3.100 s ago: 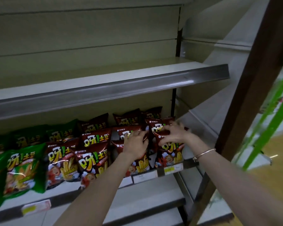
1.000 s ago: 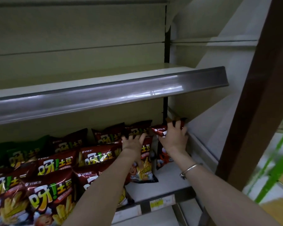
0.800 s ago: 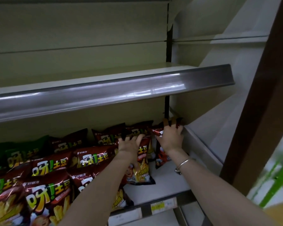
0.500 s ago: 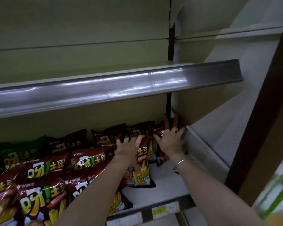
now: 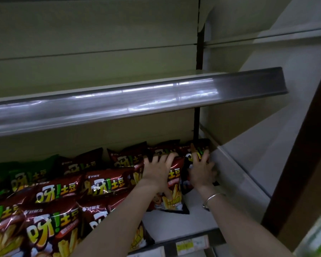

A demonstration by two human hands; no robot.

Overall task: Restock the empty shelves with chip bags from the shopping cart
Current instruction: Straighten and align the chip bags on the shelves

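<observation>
My left hand (image 5: 157, 172) lies flat with its fingers spread on a red bag (image 5: 171, 190) that leans back against the row behind; the palm presses the bag's upper face and nothing is pinched, so I call that hand open. My right hand (image 5: 202, 173) is just right of it, fingers spread too, pressed on the front of a dark bag (image 5: 196, 153) standing at the far right end of the shelf (image 5: 185, 221); I cannot tell whether the thumb curls round the bag's edge, so I will not say it grips. A silver bangle (image 5: 211, 198) sits on my right wrist. The two bags touch side by side, and the dark one stands against the shelf's grey end panel (image 5: 235, 175). Near of both bags a bare white patch of shelf runs to the front edge, where a price tag (image 5: 192, 244) sits in the rail. To the left the shelf is packed with more red bags (image 5: 104, 184) in overlapping rows, leaning back toward the far wall, and at the far left a few green bags (image 5: 0, 175) follow. Above my hands the upper shelf (image 5: 119, 102) shows a shiny grey front rail and a bare top. On the right a brown post (image 5: 304, 164) rises at the end of the unit.
</observation>
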